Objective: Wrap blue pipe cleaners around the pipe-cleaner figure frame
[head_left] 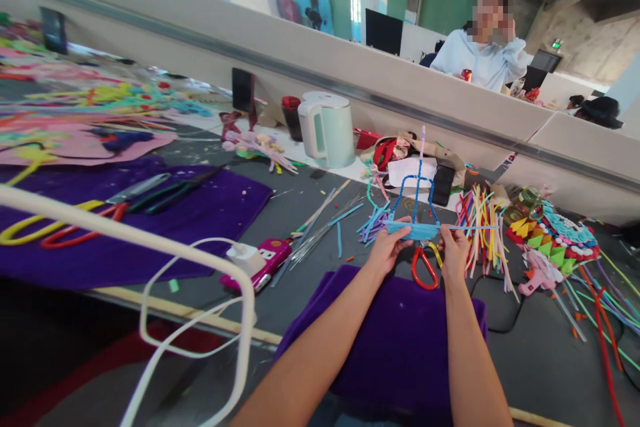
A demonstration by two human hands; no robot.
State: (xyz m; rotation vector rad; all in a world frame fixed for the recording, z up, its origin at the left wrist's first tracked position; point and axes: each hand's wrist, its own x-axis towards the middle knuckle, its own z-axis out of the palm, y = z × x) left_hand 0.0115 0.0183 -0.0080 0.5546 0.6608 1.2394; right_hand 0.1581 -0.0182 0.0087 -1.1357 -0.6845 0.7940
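A light-blue flat band of pipe cleaners point(423, 231) is held up over the table, with a darker blue wire frame point(418, 179) rising from it to a pale pink tip. My left hand point(393, 247) pinches the left end of the band. At the right end my right hand point(454, 250) grips it, and a thin blue strand sticks out to the right beyond the fingers. Red-and-yellow-handled pliers or scissors point(424, 269) lie just below the band, their upper part hidden. Under my forearms is a folded purple cloth point(400, 340).
Colored strips point(483, 220) lie right of my hands, beside a pink glue gun point(541, 272). A kettle point(327, 130) stands behind. Scissors point(85, 213) rest on purple cloth at left. A white cable and a pale bar cross the lower left. A person point(483, 57) sits beyond the partition.
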